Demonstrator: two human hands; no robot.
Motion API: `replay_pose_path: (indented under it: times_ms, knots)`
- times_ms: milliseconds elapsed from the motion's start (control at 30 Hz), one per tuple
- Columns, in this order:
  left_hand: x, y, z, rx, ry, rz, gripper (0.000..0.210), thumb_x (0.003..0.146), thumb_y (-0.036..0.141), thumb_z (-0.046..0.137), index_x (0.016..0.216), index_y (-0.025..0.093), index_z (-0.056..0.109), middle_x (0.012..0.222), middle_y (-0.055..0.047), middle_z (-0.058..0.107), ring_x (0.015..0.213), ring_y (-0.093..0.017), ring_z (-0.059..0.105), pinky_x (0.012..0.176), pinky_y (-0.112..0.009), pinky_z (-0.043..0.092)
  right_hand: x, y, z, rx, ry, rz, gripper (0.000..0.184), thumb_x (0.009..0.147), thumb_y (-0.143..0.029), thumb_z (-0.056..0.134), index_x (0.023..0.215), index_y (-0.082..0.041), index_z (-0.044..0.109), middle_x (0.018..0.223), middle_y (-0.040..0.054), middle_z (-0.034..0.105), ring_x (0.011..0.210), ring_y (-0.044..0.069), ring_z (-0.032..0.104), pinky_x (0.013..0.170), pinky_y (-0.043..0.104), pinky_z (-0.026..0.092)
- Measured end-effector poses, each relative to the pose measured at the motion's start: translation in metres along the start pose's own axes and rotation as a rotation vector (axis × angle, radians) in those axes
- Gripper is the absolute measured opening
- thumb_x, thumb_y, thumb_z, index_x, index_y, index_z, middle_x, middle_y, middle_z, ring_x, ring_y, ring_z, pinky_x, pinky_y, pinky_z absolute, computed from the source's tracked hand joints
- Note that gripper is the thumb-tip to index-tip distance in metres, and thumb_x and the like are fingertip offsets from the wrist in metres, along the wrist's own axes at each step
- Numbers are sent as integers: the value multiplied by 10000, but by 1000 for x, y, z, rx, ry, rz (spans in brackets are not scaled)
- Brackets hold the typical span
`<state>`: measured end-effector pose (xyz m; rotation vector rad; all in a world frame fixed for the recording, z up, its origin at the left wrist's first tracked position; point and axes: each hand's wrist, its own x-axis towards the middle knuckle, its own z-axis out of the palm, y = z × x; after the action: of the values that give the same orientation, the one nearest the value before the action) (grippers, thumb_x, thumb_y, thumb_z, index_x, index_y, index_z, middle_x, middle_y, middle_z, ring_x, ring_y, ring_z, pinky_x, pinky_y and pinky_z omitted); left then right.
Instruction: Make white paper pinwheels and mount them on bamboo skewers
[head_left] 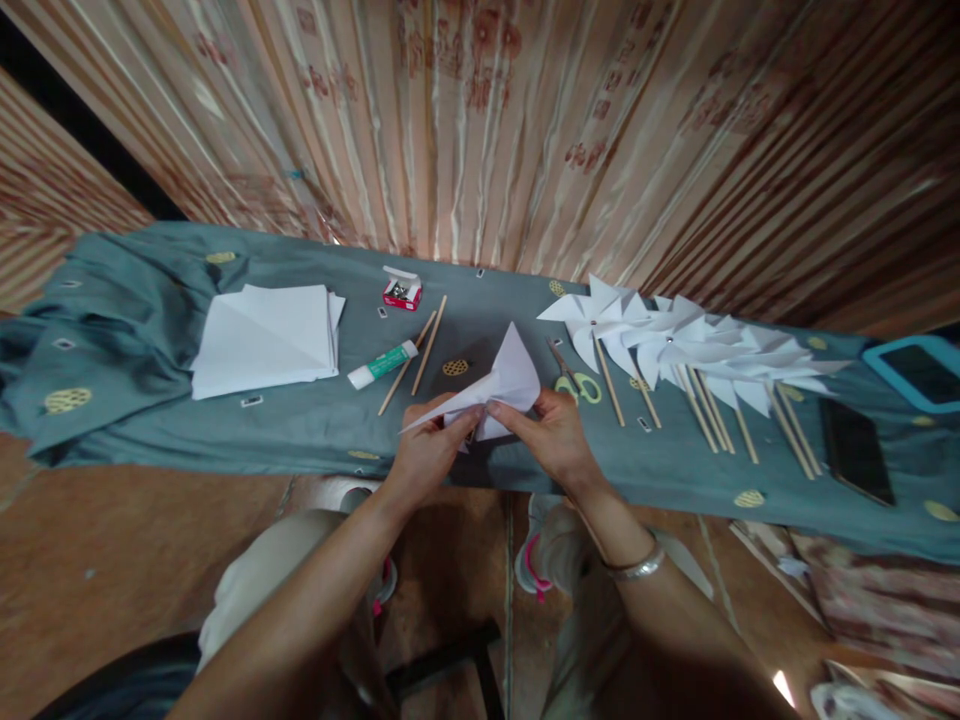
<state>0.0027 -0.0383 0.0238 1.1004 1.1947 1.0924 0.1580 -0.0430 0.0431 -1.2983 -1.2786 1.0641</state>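
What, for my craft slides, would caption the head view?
Left hand and right hand hold curled white paper near pinwheels on sticks.

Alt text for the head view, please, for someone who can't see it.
The left hand and right hand hold folded white paper over a green cloth. To the right lie scissors, pinwheels and a phone; to the left, two sticks, a glue stick, a red box and stacked paper.

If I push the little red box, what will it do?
The red box would probably slide, not roll: its sides look flat. Its lid is open, so the shiny pieces inside might spill if it tips.
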Motion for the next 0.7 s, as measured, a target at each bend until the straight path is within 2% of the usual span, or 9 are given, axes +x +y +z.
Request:
replay_pose_path:
  times_ms: [300, 433, 700]
  knots:
    - [0, 9, 5, -21, 12, -23, 234, 675, 358, 715, 793, 161, 761, 760, -28, 734, 769, -206, 651, 721, -296, 507, -1, 6, -2, -202, -9, -92, 215, 772, -387, 692, 857, -201, 758, 865, 52, 761, 813, 227, 690, 757, 358, 544]
    - [-1, 13, 6, -46, 35, -46, 211, 647, 365, 729, 734, 175, 755, 722, -30, 730, 817, -229, 661, 733, -304, 514, -2, 4, -2, -201, -19, -123, 184, 783, -365, 686, 864, -215, 757, 876, 35, 763, 825, 222, 690, 773, 350, 536]
    - [-2, 18, 5, -33, 38, -64, 218, 648, 359, 734, 763, 177, 766, 765, -43, 747, 835, -237, 674, 743, -310, 517, -1, 2, -1, -211, 3, -143, 158, 776, -349, 689, 848, -226, 757, 850, 29, 764, 787, 215, 684, 749, 346, 534]
